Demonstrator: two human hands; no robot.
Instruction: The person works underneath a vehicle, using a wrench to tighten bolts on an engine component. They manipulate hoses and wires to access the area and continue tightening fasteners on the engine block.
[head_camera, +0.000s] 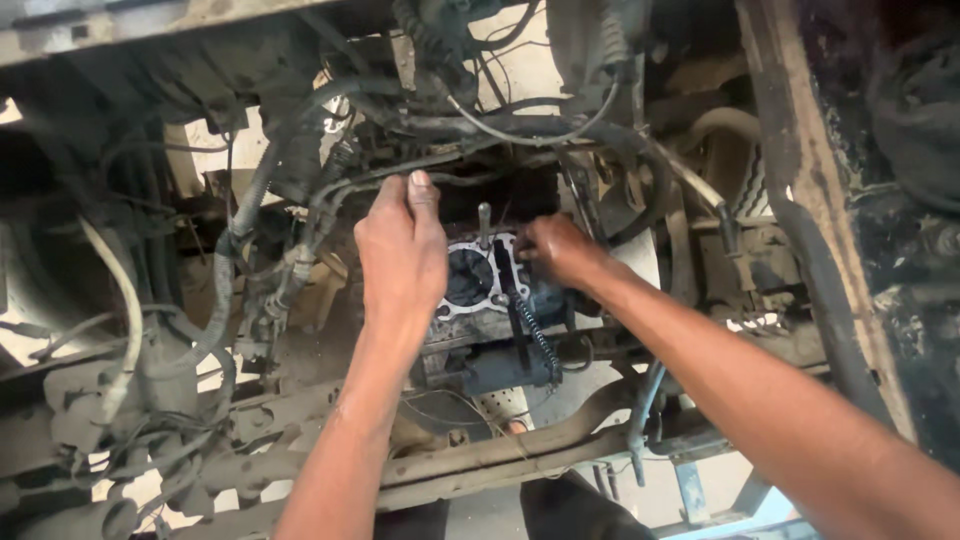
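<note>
While two bare arms reach over the dirty frame bar (480, 450), the engine block (490, 300) shows its round hole with something dark inside. Left hand (403, 245) pinches hoses (330, 200) just behind the block. Right hand (558, 250) curls over its right edge.

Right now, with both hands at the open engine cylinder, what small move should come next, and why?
Probably ease the gasket down flat. The left hand grips its upper left edge, the right hand its right edge, and it sits over the cylinder bore with a stud poking up through it, seemingly not yet seated.
</note>
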